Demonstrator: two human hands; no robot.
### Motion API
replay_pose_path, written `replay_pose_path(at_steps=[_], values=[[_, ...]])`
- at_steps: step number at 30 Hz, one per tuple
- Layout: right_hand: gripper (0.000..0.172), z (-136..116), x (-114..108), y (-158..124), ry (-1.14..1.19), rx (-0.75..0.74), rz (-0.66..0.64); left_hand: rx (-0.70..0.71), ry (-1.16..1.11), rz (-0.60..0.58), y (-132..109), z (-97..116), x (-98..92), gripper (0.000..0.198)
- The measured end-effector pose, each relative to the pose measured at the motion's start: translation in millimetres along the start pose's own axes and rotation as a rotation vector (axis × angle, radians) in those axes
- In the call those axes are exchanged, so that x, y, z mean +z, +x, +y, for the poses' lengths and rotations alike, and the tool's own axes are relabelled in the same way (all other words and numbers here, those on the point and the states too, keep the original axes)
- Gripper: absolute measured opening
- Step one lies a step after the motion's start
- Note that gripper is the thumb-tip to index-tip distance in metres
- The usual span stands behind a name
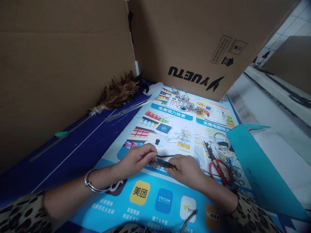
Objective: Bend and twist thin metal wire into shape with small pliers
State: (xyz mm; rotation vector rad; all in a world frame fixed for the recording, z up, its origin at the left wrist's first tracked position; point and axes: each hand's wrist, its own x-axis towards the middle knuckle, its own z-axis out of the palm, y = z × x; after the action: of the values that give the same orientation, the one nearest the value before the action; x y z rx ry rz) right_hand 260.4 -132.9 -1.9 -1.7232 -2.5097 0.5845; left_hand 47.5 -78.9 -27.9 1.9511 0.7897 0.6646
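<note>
My left hand (138, 157) and my right hand (186, 169) meet over a printed poster (170, 194) laid on the table. Both are closed in a pinch on a small dark tool with a yellow tip (166, 164), which looks like pliers, held between them. A thin wire (165, 156) runs just above the hands. I wear a metal bangle (91, 184) on my left wrist and leopard-print sleeves.
Red-handled scissors (218, 165) lie right of my right hand, next to tangled wire pieces (234, 173). More wire bits (186, 103) sit at the poster's far end. A feather duster (114, 95) lies at the left. Cardboard walls (60, 64) stand behind. A teal bag (257, 165) lies at the right.
</note>
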Motion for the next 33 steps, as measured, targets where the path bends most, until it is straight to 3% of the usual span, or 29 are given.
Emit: replay_pose_path(at_steps=[14,29,33], values=[[0.018,-8,3,-5,-0.261,-0.001,0.055,-0.107,-0.072,-0.022,1,0,2.0,0.016],[0.018,4,16,-5,-0.349,-0.170,0.231,-0.173,-0.222,-0.044,2,0,2.0,0.017],[0.018,4,15,-4,-0.323,-0.146,0.207,-0.143,-0.208,-0.049,3,0,1.0,0.019]])
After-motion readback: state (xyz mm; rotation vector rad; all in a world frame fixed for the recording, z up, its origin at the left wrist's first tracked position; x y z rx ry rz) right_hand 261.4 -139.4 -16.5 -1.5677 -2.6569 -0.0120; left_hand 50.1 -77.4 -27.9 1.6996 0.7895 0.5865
